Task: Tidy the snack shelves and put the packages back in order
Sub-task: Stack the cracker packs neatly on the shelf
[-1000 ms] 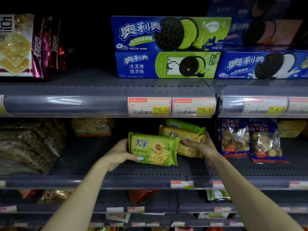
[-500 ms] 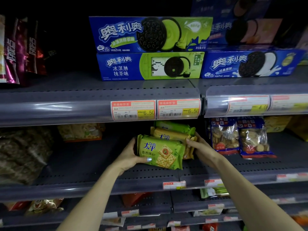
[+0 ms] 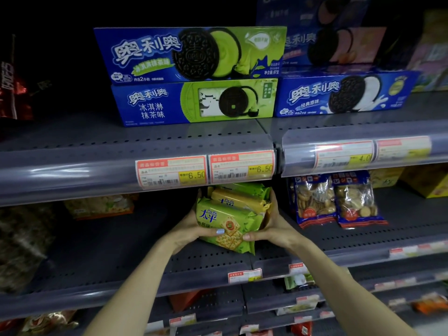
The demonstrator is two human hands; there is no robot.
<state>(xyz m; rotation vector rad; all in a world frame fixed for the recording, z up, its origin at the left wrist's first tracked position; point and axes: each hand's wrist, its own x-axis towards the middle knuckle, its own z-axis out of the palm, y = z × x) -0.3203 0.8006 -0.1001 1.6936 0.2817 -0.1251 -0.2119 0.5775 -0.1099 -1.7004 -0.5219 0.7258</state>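
Crackers [image 3: 226,229]: a green pack sits between both hands on the middle shelf [image 3: 213,263], fronting a small stack with a yellow pack [image 3: 238,202] just behind it. The left hand [image 3: 191,229] clamps the pack's left end, thumb laid across its face; the right hand [image 3: 274,227] cups the stack's right side, thumb on the pack's front. Squeezing from both sides probably squares the stack into 1 row. Biscuit bags [image 3: 335,202] lie near, right of the right hand. Above both hands, 2 price tags [image 3: 206,169] read 6.50, under Oreo boxes [image 3: 194,76].
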